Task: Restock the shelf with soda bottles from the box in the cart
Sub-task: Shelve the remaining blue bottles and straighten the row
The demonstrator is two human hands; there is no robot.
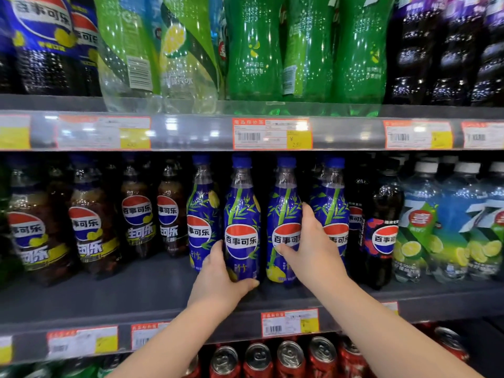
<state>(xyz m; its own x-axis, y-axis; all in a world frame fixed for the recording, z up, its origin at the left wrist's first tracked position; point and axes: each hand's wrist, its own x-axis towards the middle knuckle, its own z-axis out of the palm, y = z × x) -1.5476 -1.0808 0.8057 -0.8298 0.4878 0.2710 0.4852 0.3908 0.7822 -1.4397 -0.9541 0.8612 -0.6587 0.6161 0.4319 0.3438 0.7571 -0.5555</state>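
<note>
Several blue-wrapped Pepsi bottles with blue caps stand upright on the middle grey shelf (141, 290). My left hand (218, 279) grips the lower part of one blue bottle (242, 214), thumb across its base. My right hand (308, 244) holds the neighbouring blue bottle (283, 203) around its label, fingers behind it and thumb in front. Two more of the same bottles flank them, one to the left (201, 211) and one to the right (331, 205). The box and cart are out of view.
Dark cola bottles (90, 219) fill the shelf's left part, a black cola bottle (381, 227) and clear 7-Up bottles (420, 222) the right. Large green soda bottles (253, 50) stand on the shelf above. Red cans (256, 358) sit below. Price tags (272, 133) line the shelf edges.
</note>
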